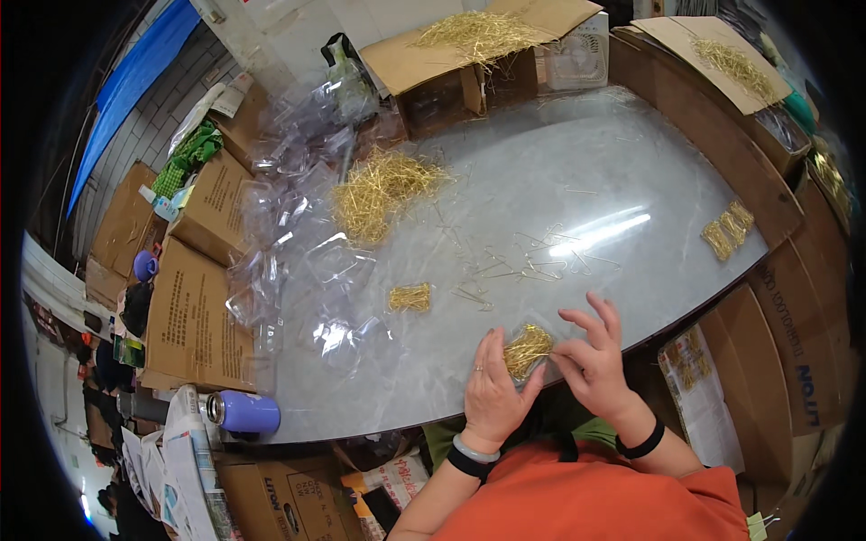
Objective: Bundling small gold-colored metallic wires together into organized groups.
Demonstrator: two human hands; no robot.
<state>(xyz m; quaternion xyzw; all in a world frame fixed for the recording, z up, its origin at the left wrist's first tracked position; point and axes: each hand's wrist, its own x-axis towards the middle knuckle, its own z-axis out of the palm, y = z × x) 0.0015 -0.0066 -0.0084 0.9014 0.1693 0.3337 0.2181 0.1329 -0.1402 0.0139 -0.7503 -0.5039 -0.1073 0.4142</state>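
Left hand (pixel 496 397) grasped a shiny golden thin-wire bundle (pixel 529 350), seemingly flared at its top; right hand (pixel 595 371) grip unclear.

You had two hands (pixel 496 388) (pixel 594 370) amid at least four gold wire bundles (pixel 528 349) (pixel 409 298) (pixel 717 241) (pixel 740 219), three loose heaps (pixel 383 194) (pixel 478 34) (pixel 735 68) and one purple flask (pixel 250 412)

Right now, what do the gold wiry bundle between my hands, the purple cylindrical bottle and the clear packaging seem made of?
Gold bundle: probably shiny metal wire; thin strands glint. Bottle: perhaps painted metal, smooth; silvery ring at one end. Clear packaging: likely thin glossy plastic; see-through, with reflections.
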